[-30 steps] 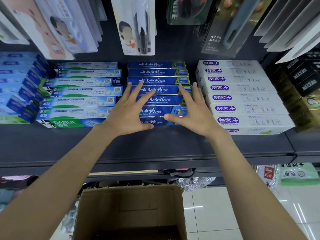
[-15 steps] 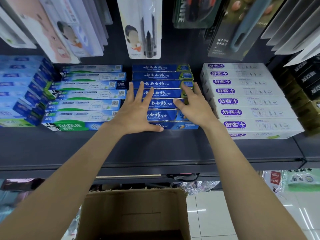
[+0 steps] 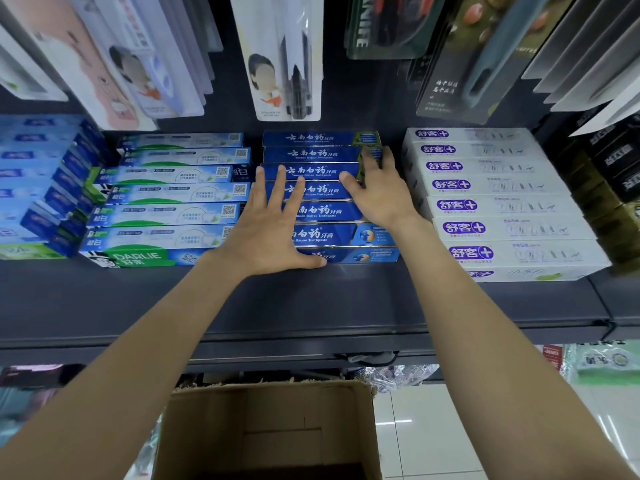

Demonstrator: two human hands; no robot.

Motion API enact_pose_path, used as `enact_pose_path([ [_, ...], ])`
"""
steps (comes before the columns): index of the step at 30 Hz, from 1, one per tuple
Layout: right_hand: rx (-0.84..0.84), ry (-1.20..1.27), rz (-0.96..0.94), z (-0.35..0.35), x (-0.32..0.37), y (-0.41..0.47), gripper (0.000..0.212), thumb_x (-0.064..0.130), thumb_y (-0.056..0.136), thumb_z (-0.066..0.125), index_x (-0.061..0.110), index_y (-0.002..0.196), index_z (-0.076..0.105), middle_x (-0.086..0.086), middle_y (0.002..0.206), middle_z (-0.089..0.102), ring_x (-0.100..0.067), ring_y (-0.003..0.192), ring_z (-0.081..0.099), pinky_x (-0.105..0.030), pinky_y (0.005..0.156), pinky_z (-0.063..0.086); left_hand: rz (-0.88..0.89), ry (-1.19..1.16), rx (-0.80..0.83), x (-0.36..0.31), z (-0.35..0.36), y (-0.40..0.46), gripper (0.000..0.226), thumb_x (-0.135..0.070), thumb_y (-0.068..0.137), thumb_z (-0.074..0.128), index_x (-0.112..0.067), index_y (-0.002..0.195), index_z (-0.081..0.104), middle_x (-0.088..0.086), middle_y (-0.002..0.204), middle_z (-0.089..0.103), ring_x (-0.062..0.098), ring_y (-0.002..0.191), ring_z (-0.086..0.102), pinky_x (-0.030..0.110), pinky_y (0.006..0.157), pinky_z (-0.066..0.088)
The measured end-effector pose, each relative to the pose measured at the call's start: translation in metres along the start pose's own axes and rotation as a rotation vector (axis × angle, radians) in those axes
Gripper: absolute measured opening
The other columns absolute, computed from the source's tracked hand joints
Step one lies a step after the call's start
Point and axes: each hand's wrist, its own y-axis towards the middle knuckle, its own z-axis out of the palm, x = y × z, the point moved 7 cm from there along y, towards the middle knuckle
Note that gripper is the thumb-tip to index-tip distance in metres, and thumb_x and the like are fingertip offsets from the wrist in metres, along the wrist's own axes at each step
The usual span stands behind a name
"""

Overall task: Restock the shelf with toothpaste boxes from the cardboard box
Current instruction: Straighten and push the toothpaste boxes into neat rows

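A row of several dark blue toothpaste boxes [image 3: 320, 211] lies on the dark shelf [image 3: 311, 299], between green-white DARLIE boxes and white boxes. My left hand [image 3: 273, 230] lies flat on the left part of the blue row, fingers straight and spread, thumb along the front box. My right hand [image 3: 377, 188] rests on the right part of the row, fingers reaching toward the back boxes. The open cardboard box [image 3: 270, 424] sits below the shelf edge; its inside is dark and I cannot tell what it holds.
Green-white DARLIE boxes [image 3: 162, 216] fill the left, with more blue boxes [image 3: 38, 188] beyond. White boxes with purple logos [image 3: 491, 206] stand on the right, dark boxes [image 3: 613, 188] further right. Hanging toothbrush packs [image 3: 284, 57] crowd the space above. A tiled floor [image 3: 433, 434] shows below right.
Both hands have slid further back over the blue row; the right hand moved most, its fingers now near the rear boxes. The view has shifted slightly.
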Motion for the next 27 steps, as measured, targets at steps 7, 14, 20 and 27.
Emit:
enact_pose_path([
  [7, -0.013, -0.015, -0.022, -0.001, 0.001, 0.0, 0.063, 0.048, 0.097, 0.038, 0.018, 0.149, 0.021, -0.012, 0.159, 0.005, -0.033, 0.141, 0.025, -0.038, 0.11, 0.028, 0.002, 0.003, 0.007, 0.0, -0.001, 0.0, 0.133, -0.09, 0.052, 0.041, -0.02, 0.147, -0.02, 0.01, 0.155, -0.023, 0.034, 0.137, -0.031, 0.044, 0.112, -0.011],
  [14, 0.007, 0.117, 0.013, 0.001, -0.005, 0.0, 0.067, 0.049, 0.095, 0.044, 0.024, 0.15, 0.016, -0.012, 0.159, 0.0, -0.032, 0.143, 0.021, -0.038, 0.111, 0.026, -0.032, -0.321, 0.026, 0.0, -0.021, -0.003, 0.132, -0.092, 0.047, 0.042, -0.026, 0.149, -0.009, -0.001, 0.157, -0.018, 0.02, 0.14, -0.029, 0.044, 0.115, -0.005],
  [20, 0.01, 0.118, 0.006, 0.001, -0.004, 0.001, 0.069, 0.05, 0.095, 0.044, 0.021, 0.15, 0.015, -0.014, 0.159, 0.001, -0.033, 0.143, 0.021, -0.037, 0.111, 0.026, -0.273, -0.306, -0.185, 0.01, -0.039, 0.04, 0.084, -0.063, 0.09, 0.035, -0.012, 0.151, 0.006, 0.013, 0.159, 0.002, 0.033, 0.145, -0.004, 0.042, 0.117, 0.004],
  [27, 0.036, 0.141, 0.001, 0.001, -0.004, 0.002, 0.07, 0.048, 0.095, 0.044, 0.019, 0.151, 0.014, -0.014, 0.159, -0.001, -0.031, 0.144, 0.018, -0.036, 0.112, 0.024, -0.385, -0.201, -0.299, 0.009, -0.028, 0.05, 0.099, -0.076, 0.077, 0.044, -0.011, 0.148, 0.022, 0.015, 0.157, 0.014, 0.037, 0.142, 0.012, 0.044, 0.115, 0.016],
])
